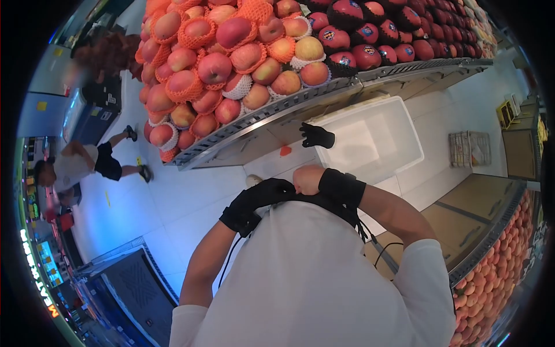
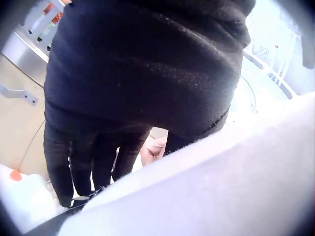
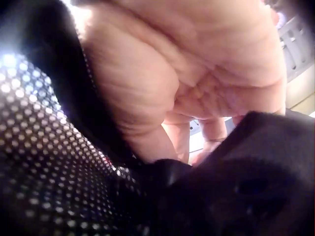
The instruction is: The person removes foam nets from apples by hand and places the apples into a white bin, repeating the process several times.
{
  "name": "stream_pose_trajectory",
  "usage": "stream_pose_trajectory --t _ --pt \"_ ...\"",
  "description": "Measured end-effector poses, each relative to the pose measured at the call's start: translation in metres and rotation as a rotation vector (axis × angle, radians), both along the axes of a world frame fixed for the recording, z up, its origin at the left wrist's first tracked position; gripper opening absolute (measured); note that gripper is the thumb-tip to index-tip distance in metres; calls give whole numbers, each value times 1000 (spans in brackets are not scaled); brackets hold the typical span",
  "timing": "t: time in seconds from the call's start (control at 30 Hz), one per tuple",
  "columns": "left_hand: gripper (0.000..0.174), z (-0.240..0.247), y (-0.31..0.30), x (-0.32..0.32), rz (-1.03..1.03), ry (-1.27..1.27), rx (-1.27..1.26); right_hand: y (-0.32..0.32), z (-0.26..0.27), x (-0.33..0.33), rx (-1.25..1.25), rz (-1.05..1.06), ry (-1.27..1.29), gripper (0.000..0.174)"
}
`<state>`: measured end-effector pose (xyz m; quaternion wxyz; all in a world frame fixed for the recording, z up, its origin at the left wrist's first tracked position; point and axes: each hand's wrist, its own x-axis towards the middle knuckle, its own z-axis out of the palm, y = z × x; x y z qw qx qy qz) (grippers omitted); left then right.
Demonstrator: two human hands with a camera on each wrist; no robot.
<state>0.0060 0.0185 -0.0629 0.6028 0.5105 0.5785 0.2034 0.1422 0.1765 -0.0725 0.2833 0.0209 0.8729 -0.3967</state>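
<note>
In front of the white shirt's hem, both hands meet at a black waist band (image 1: 330, 202). My left hand (image 1: 267, 192) wears a black glove and rests over the left part of the band. In the left wrist view its gloved fingers (image 2: 60, 169) reach down fairly straight, with the thumb partly behind the shirt. My bare right hand (image 1: 308, 179) has curled fingers and grips the band's front edge; its fingertips are hidden. A loose black glove (image 1: 318, 136) lies over the near left rim of a white plastic bin (image 1: 421, 151).
A slanted display of apples (image 1: 215, 68), many in foam nets, stands ahead. A wire basket (image 1: 469, 149) sits on the floor at right, near a second fruit stand (image 1: 491, 277). Another person (image 1: 87, 159) is on the left. A dark cabinet (image 1: 133, 292) stands lower left.
</note>
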Motion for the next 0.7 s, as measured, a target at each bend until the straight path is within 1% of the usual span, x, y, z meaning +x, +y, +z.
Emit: stream_pose_trajectory --t 0.03,0.13,0.23,0.33,0.43,0.47,0.53,0.6,0.67,0.7 --pt "34 -1 -1 -1 -1 8 -21 0 0 -2 4 14 0 12" --pt "30 -16 -8 0 149 -135 -143 1 5 -3 53 46 33 12" --pt "26 -23 -12 -7 193 -164 -217 4 4 -3 86 94 62 12" --pt "23 -32 -18 -13 134 -138 -128 4 6 -1 123 30 75 11" --pt "21 -56 -27 -22 -39 31 221 5 -5 3 96 -25 56 10" --pt "20 -66 -31 -25 23 -33 138 8 -8 5 31 -25 76 10" --pt "19 -53 -28 -29 -85 64 166 17 -10 8 -95 -24 115 10" --pt "20 -21 -19 -27 -31 34 -79 21 -7 11 -87 -64 180 12" --pt "21 -20 -19 -27 2 1 -157 26 0 14 -106 -106 197 14" --pt "21 -28 -21 -27 8 -18 -114 28 7 15 -132 -127 181 15"
